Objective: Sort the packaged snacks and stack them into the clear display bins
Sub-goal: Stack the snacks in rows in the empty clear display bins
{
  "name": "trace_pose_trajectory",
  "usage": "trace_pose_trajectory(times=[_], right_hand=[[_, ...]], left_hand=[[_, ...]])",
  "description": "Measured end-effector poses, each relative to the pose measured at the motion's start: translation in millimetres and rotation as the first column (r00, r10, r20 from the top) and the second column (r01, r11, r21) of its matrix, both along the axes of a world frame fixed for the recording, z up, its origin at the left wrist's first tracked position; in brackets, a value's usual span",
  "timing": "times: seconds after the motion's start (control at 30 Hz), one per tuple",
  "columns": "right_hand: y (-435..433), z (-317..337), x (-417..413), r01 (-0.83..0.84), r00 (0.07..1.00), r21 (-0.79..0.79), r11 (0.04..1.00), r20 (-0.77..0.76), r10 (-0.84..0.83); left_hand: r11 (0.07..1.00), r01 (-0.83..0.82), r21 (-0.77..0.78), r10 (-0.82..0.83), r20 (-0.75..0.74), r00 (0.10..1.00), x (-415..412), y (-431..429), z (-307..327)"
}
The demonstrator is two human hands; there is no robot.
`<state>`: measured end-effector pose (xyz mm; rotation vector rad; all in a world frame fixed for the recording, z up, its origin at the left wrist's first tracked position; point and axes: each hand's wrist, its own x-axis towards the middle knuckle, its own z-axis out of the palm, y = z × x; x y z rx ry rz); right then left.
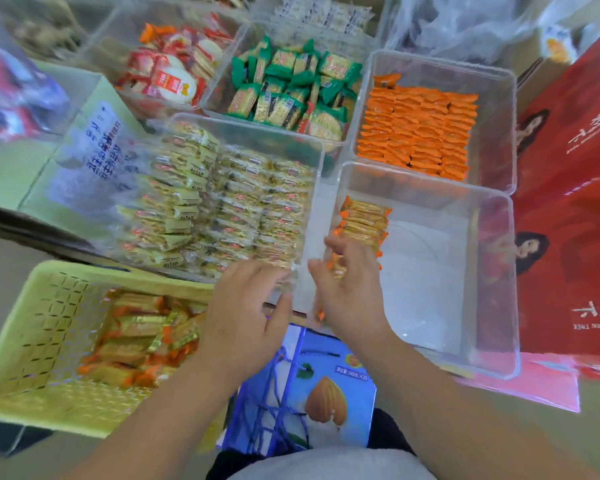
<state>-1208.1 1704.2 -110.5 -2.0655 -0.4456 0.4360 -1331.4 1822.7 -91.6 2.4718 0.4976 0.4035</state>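
At centre frame the right hand grips a few gold-orange packets, its fingers curled round them. It is at the near left corner of the lower-right clear bin, where a short packet row of the same kind stands against the left wall. The left hand is just beside it, fingers spread and loose, holding nothing, over the near edge of the neighbouring bin of pale yellow packets. At lower left a yellow basket holds loose packets, also gold-orange.

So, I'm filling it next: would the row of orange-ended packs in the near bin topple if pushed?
Probably: the row stands on edge with bare bin floor beside it, unbraced. Its packs look small and light, so they'd likely slide easily.
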Motion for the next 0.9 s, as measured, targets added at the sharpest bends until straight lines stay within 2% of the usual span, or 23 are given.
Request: trace_pose_trajectory(times=[0.1,0.17,0.23,0.33,0.47,0.53,0.57,0.7,0.8,0.83,0.87,0.9], right_hand=[[18.9,19.6,-59.2,-0.234,0.972,0.056,0.971,-0.021,0.236],[29.5,23.9,-93.3,-0.371,0.928,0.008,0.928,0.03,0.371],[38.6,22.2,-116.6,-0.442,0.888,-0.076,0.894,0.101,0.448],[51.3,21.0,-135.2,-0.444,0.878,-0.176,0.879,0.111,0.466],[69.3,17.0,-152.9,-0.506,0.831,-0.321,0.801,0.066,0.552],[73.5,14.3,-155.0,-0.508,0.829,-0.42,0.752,0.002,0.56],[74.3,12.5,-154.4,-0.504,0.822,-0.469,0.725,-0.003,0.569],[76.1,5.5,-158.6,-0.455,0.766,-0.646,0.613,0.068,0.64],[81.1,8.2,-168.3,-0.298,0.71,-0.789,0.537,0.192,0.677],[84.3,10.5,-171.2,-0.238,0.67,-0.794,0.56,0.283,0.686],[87.1,10.2,-173.5,-0.224,0.609,-0.75,0.622,0.391,0.69],[90.3,8.7,-175.0,-0.27,0.536,-0.681,0.68,0.481,0.694]], left_hand=[[0.993,-0.115,-0.015,0.115,0.023,0.993,-68.1,41.3,5.6],[0.983,-0.18,-0.027,0.175,-0.13,0.976,-106.6,76.6,0.7],[0.983,-0.174,-0.055,0.144,-0.346,0.927,-133.2,113.0,-10.5],[0.988,-0.085,-0.132,-0.012,-0.601,0.799,-148.4,157.4,-23.4],[0.987,0.108,-0.115,-0.155,-0.841,0.518,-146.1,186.8,-41.7],[0.973,0.195,-0.121,-0.192,-0.896,0.4,-144.9,189.0,-50.4],[0.968,0.221,-0.117,-0.195,-0.908,0.37,-144.9,189.6,-54.0],[0.961,0.253,-0.111,-0.199,-0.914,0.353,-145.1,192.4,-62.5],[0.954,0.269,-0.129,-0.219,-0.916,0.335,-148.4,193.5,-66.4],[0.952,0.272,-0.139,-0.228,-0.915,0.332,-149.5,195.0,-67.3],[0.95,0.274,-0.149,-0.238,-0.913,0.331,-150.3,196.7,-68.3],[0.949,0.274,-0.159,-0.248,-0.91,0.332,-151.0,198.2,-69.0]])
